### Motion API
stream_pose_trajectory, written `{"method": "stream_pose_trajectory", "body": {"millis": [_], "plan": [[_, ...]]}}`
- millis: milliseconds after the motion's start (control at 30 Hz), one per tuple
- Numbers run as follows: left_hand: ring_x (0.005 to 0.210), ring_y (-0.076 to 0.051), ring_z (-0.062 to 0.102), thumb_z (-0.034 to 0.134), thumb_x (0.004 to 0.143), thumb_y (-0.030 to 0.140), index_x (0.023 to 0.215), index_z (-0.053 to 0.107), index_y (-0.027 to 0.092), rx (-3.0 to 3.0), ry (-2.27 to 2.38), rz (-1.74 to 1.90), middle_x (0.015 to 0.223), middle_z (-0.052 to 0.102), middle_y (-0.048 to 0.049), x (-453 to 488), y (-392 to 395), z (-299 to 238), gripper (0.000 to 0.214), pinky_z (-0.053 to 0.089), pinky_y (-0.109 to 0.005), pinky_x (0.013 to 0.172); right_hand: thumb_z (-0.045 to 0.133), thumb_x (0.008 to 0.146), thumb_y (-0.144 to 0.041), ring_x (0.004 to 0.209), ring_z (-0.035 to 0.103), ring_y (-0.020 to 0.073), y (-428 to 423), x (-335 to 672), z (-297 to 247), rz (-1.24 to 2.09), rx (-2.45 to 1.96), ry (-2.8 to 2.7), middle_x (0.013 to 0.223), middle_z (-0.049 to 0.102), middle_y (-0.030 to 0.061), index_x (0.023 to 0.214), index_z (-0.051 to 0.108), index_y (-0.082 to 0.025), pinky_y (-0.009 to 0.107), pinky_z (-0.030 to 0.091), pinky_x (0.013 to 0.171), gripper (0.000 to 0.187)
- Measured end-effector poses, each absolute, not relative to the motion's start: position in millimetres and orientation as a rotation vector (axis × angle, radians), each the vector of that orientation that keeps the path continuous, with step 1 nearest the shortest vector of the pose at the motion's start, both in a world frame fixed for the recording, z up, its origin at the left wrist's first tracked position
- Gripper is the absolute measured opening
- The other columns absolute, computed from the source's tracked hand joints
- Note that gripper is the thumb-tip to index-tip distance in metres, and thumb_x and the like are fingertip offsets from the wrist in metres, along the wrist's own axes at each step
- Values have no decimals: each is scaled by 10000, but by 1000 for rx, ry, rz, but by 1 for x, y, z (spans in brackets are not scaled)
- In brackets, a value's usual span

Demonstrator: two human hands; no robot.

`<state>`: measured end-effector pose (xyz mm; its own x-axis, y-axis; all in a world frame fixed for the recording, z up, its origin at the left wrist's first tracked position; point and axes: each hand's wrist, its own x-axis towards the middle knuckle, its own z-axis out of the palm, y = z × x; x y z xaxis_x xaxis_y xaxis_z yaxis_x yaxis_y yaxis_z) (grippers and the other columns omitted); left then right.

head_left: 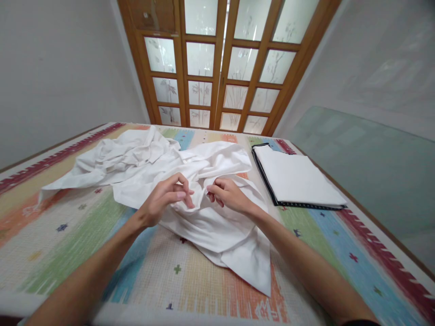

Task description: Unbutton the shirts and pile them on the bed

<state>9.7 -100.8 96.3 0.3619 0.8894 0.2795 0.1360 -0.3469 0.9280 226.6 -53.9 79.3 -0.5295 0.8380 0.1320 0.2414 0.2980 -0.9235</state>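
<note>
A white cloth (217,231) lies crumpled and spread over the middle and left of the table, with many folds and one pointed corner toward me. My left hand (166,197) is over its near middle part, fingers loosely bent and apart, fingertips at a raised fold. Just to the right, my right hand (226,194) has thumb and fingers pinched together on another raised bit of the same cloth. A small gap with folded cloth separates the two hands. The undersides of the folds are hidden.
A folded stack of white fabric with a black dotted edge (299,179) lies at the right. A striped, patterned tablecloth (78,235) covers the table. Behind stand wooden doors with frosted panes (200,59); a pale glass panel (367,167) leans along the right wall.
</note>
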Motion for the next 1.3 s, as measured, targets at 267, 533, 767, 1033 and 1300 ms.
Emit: {"method": "stream_pose_trajectory", "body": {"millis": [267, 533, 767, 1033, 1300], "plan": [[549, -118, 501, 571, 859, 417, 762, 633, 174, 2367, 1348, 864, 611, 572, 17, 37, -99, 84, 269, 358, -232, 548, 515, 841, -275, 469, 495, 84, -64, 223, 80, 1075, -867, -1986, 495, 541, -27, 572, 557, -164, 201, 383, 504, 294], [611, -116, 506, 475, 934, 335, 717, 655, 153, 2255, 1186, 1021, 647, 594, -9, 33, -92, 75, 336, 379, -225, 592, 538, 818, -310, 452, 456, 84, -62, 223, 75, 1043, -888, -1899, 481, 530, -20, 543, 585, -165, 211, 349, 475, 315], [652, -129, 530, 453, 943, 316, 732, 659, 162, 2107, 1135, 1116, 683, 610, -16, 40, -96, 70, 333, 419, -235, 630, 565, 812, -419, 406, 429, 78, -65, 221, 65, 1300, -886, -1866, 502, 534, -19, 613, 584, -163, 205, 323, 405, 325], [606, -113, 475, 536, 909, 326, 727, 635, 153, 2275, 1086, 1005, 644, 558, -1, 36, -97, 70, 270, 377, -231, 596, 531, 767, -355, 398, 421, 79, -61, 224, 65, 1453, -906, -1858, 460, 491, -24, 529, 538, -169, 214, 324, 416, 302], [601, -107, 440, 483, 927, 258, 712, 593, 157, 2350, 1078, 1015, 631, 503, 19, 38, -100, 66, 262, 343, -229, 592, 507, 844, -567, 444, 407, 98, -59, 226, 61, 1426, -973, -1854, 483, 465, -21, 526, 497, -200, 239, 352, 453, 486]]}}
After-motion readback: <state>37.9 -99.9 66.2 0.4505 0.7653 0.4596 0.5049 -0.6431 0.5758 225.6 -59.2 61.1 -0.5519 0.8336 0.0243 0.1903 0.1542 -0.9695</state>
